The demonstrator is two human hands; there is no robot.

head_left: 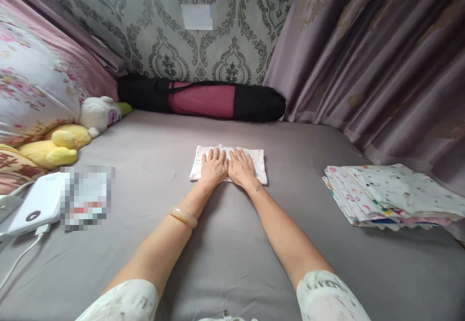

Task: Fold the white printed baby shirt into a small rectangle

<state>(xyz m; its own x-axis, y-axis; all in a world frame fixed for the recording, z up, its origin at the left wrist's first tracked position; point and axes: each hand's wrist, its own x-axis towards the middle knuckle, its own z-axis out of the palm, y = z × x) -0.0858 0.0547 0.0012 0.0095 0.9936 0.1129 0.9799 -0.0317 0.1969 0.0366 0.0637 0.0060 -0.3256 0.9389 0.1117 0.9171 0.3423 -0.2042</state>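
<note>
A folded white cloth (259, 163) with a faint print lies flat on the grey bed sheet (232, 233), in the middle of the view. My left hand (214, 166) rests palm down on its left half, fingers stretched out. On the right half, my right hand (241, 167) also presses flat with fingers extended. The two hands touch or nearly touch at the thumbs, and they cover the cloth's centre. A pale bangle (183, 217) circles my left forearm.
At right sits a stack of folded printed cloths (395, 195). To the left are a white power bank (38, 202) with cables, a blurred-out item (89, 197), plush toys (100, 115) and a floral pillow (36, 69). A black and red long bag (201, 99) lies along the wall.
</note>
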